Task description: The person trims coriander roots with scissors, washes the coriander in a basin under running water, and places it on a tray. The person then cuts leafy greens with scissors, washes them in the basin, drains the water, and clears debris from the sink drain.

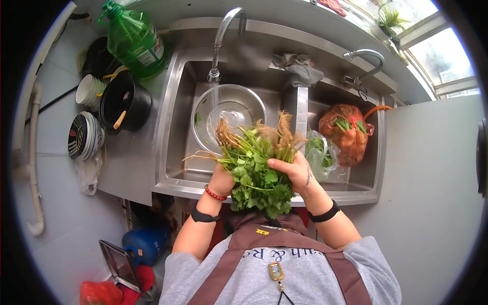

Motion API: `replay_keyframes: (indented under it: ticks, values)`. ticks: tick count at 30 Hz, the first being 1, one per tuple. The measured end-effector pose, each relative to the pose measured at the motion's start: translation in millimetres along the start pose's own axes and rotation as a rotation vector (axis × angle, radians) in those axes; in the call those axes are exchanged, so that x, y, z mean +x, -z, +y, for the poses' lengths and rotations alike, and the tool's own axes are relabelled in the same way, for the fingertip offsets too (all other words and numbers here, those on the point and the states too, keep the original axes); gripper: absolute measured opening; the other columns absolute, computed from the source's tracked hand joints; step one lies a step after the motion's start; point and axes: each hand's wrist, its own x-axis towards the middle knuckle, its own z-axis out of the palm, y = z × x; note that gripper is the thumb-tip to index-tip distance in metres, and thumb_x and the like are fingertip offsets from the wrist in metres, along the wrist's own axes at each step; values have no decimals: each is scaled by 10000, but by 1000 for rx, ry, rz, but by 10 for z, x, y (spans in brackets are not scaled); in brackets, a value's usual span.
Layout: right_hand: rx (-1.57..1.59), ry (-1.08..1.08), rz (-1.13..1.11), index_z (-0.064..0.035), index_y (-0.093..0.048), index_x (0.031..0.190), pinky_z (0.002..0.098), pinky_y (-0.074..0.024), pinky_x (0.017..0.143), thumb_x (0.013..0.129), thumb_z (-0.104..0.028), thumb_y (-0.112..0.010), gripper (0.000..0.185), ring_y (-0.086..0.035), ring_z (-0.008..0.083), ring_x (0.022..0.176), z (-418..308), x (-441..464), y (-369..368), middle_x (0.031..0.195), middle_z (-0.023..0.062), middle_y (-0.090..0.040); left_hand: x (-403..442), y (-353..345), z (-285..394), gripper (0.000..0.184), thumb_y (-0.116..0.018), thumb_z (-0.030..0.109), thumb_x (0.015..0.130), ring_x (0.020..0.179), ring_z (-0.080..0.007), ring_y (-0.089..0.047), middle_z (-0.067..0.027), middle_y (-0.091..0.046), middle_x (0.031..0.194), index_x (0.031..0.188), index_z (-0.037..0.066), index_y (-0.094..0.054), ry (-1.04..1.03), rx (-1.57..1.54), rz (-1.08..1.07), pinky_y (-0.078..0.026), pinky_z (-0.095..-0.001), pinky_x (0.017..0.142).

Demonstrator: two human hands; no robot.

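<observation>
Between my two hands is a big leafy bunch of cilantro (262,175), its brown roots pointing toward the sink and its leaves hanging toward my apron. My left hand (222,180) is wrapped around one side of the bunch, its fingers mostly hidden by leaves. On the other side, my right hand (292,170) grips the stems with the thumb laid across them. Just beyond the roots, a round metal basin (258,96) sits in the left sink bowl. Water runs into it from the faucet (215,61), and a green leaf clings inside.
In the right sink bowl are a red plastic bag (345,145) of produce and a clear bag of greens (321,155). A grey cloth (305,75) drapes over the divider. At left stand a green jug (134,43), a black pot (140,101) and stacked plates (85,134).
</observation>
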Motion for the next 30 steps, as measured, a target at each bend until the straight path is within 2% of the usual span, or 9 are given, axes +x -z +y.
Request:
replay_keyframes:
  ticks: [1, 5, 7, 12, 16, 20, 25, 28, 30]
  values:
    - [21, 21, 52, 8, -573, 1175, 287, -473, 848, 774, -101, -752, 453, -583, 142, 959, 64, 16, -22, 1074, 56, -625, -12, 92, -39, 469, -691, 82, 815, 1031, -178, -589, -65, -616, 1156, 1251, 26, -527, -50, 161, -37, -495, -326, 878]
    - [88, 45, 36, -8, -518, 1214, 302, -440, 923, 773, -77, -751, 504, -556, 146, 1029, 77, 45, -216, 1151, 55, -581, -161, 72, 156, 474, -680, 65, 831, 1098, -197, -567, -71, -579, 1230, 1275, 30, -518, -63, -204, -291, -460, -345, 935]
    - [16, 128, -21, -13, -490, 1255, 302, -440, 924, 789, -86, -737, 532, -560, 145, 1025, 66, 63, -301, 1151, 62, -588, -92, 254, 11, 472, -680, 94, 841, 1118, -201, -558, -78, -572, 1247, 1279, 26, -518, -38, 100, -232, -450, -348, 951]
    - [140, 2, -47, 5, -525, 1214, 298, -451, 896, 801, -83, -716, 463, -577, 143, 994, -75, 71, -402, 1107, 70, -620, -5, 184, 113, 402, -555, 48, 909, 1148, -195, -538, -89, -580, 1237, 1307, 24, -502, -279, 509, -251, -423, -335, 975]
    - [139, -56, -51, -7, -555, 1174, 295, -446, 896, 788, -68, -722, 426, -565, 132, 1007, -7, 91, -244, 1095, 56, -616, 46, 11, 244, 442, -579, 63, 890, 1216, -196, -491, -79, -524, 1337, 1325, 40, -499, -196, 465, -351, -386, -333, 1017]
    - [168, 66, -17, -20, -533, 1201, 302, -425, 932, 794, -55, -717, 448, -540, 137, 1058, 63, 104, -202, 1124, 51, -597, 112, -84, 218, 462, -563, 49, 887, 1244, -215, -475, -100, -517, 1348, 1341, 41, -481, -408, 609, -352, -355, -338, 1044]
    - [137, 249, -98, -14, -393, 1303, 325, -397, 994, 796, -71, -730, 611, -513, 167, 1130, 25, 72, -321, 1242, 70, -527, 305, -212, 223, 475, -579, 49, 828, 1213, -291, -474, -160, -506, 1289, 1288, 5, -474, -174, 640, -286, -364, -360, 1024]
    - [-275, 394, 13, -12, -385, 1309, 329, -398, 996, 791, -73, -734, 628, -503, 170, 1148, 110, 140, -350, 1256, 78, -517, 440, -97, -38, 520, -592, 97, 809, 1186, -288, -502, -176, -511, 1303, 1310, 36, -463, -152, 1105, -220, -393, -376, 997]
    - [92, 254, 84, -12, -461, 1261, 325, -446, 940, 782, -68, -726, 550, -558, 174, 1069, 202, 231, -311, 1155, 76, -581, 422, -101, -41, 585, -599, 74, 777, 1213, -272, -468, -198, -470, 1327, 1325, -9, -411, 7, 962, -294, -377, -367, 1011]
